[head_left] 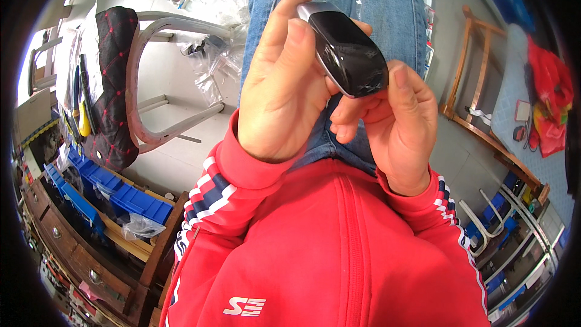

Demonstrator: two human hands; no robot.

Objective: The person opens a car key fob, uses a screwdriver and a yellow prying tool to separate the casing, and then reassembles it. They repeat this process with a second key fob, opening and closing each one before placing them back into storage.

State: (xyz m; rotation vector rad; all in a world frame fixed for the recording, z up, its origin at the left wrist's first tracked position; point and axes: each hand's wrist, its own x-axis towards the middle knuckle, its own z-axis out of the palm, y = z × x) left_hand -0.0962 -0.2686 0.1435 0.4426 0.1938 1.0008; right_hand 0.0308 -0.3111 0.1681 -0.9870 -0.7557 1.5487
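The rounded black object looks like smooth, glossy plastic. The jeans are matt denim, the drawers wood.

At the left of the frame stands a metal chair with a black quilted cushion, a yellow-handled tool at the cushion's left edge. Blue bins and wooden drawers fill the lower left. At the right, a red cloth lies on a pale blue quilt; metal frames stand at lower right.
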